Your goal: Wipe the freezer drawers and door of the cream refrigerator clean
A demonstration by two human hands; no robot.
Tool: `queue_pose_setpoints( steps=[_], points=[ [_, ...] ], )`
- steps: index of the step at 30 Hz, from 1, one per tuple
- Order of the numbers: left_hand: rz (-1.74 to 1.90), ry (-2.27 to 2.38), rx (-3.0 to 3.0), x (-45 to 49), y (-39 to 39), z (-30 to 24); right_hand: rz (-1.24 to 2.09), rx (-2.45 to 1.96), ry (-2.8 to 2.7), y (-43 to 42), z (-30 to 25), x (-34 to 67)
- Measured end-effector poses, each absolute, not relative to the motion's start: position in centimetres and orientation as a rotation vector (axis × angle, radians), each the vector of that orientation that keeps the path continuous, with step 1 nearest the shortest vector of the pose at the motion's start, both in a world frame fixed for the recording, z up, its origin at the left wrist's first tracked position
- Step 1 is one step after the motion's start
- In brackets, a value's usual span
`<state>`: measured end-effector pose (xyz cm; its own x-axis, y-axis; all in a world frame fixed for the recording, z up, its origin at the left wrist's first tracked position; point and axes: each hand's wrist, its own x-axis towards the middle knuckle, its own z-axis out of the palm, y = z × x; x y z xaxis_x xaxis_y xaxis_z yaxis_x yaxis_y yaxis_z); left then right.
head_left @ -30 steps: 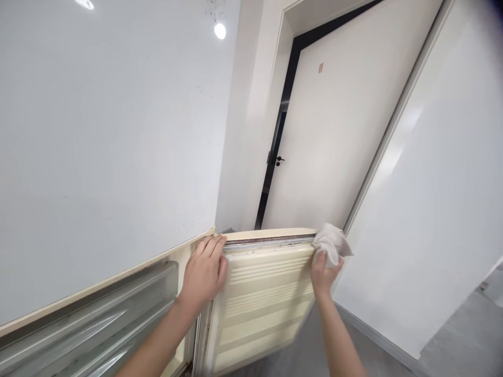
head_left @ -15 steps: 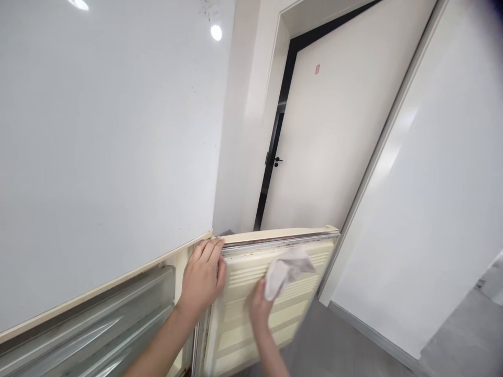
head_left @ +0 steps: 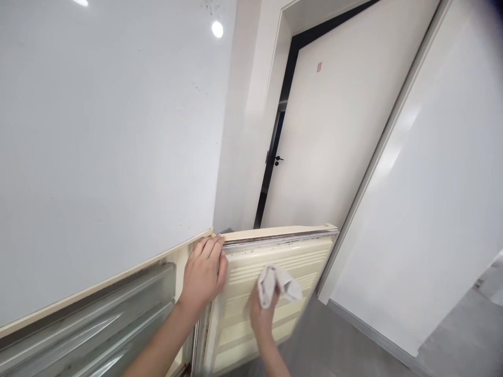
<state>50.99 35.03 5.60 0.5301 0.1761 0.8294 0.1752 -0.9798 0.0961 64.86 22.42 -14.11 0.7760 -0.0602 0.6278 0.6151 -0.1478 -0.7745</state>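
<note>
A cream fridge door (head_left: pixel 236 335) stands swung out, its ribbed inner panel facing me. Dark stains run along the grey seal at its top edge. My left hand (head_left: pixel 203 269) has its fingers hooked over that top edge, at the hinge corner, with the thumb on the inner side. Against the ribbed panel, my right hand (head_left: pixel 262 311) is closed on a crumpled whitish cloth (head_left: pixel 288 287), which sticks up past the fingers. Some of the fingers are hidden behind the cloth.
Left of the door is the fridge compartment (head_left: pixel 113 322) with clear drawer fronts, below a glossy white top (head_left: pixel 110 157). Beyond it, a white room door (head_left: pixel 326 136) with a black handle stands ajar. A white wall (head_left: pixel 436 199) and grey floor (head_left: pixel 318 340) lie to the right.
My right hand has moved slightly down the panel with the cloth, which is now more bunched. My left hand keeps its place on the door's top edge.
</note>
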Motion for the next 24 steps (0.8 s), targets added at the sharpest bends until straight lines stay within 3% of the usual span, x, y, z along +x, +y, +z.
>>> queue_pose_setpoints(
  steps=[5,10,17,20,24],
  points=[
    [1.492,0.325,2.741,51.2,35.2,5.3,-0.409,-1.612,-0.067,14.9,-8.6,73.4],
    [1.490,0.335,2.751,51.2,35.2,5.3,-0.370,-1.608,0.024,12.8,-7.2,75.3],
    [1.434,0.332,2.736,51.0,35.0,5.3,-0.460,-1.633,-0.379,23.9,-13.0,60.9],
    [1.408,0.333,2.744,51.0,35.0,5.4,-0.541,-1.841,-0.791,26.9,-16.3,55.0],
    [1.389,0.333,2.749,50.9,35.1,5.5,-0.594,-1.900,-1.079,27.0,-16.9,54.4]
  ],
)
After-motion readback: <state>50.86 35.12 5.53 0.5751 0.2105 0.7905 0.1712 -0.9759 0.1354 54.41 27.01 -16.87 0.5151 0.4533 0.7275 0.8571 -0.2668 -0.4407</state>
